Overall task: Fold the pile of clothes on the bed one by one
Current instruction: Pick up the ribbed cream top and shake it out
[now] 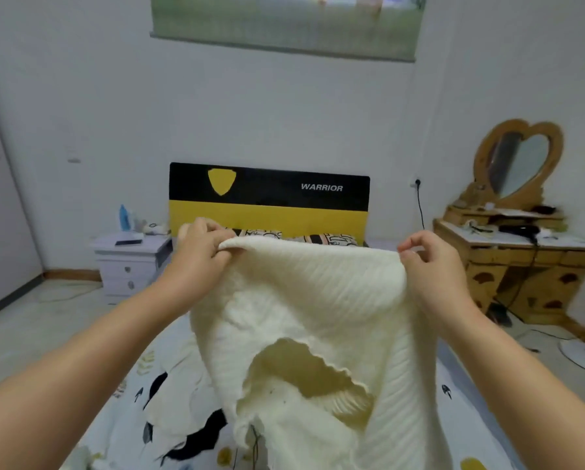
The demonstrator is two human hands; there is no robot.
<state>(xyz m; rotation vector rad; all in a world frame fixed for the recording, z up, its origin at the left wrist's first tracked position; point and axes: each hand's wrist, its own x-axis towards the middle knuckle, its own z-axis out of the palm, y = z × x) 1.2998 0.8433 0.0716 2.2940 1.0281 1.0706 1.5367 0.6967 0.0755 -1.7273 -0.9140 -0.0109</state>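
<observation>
Now held up high over the bed (470, 412): cream knit sweater (318, 300), top edge pinched tight in left hand (199, 256) and right hand (430, 266). Might slip from a weak grip and land bunched on the clothes (189, 432) below. Open air between both grips; headboard (269, 198) far behind.

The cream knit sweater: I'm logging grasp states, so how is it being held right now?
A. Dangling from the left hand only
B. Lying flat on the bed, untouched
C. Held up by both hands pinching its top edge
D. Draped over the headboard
C: the left hand and right hand each pinch the top edge of the cream knit sweater, which hangs above the bed.
</observation>
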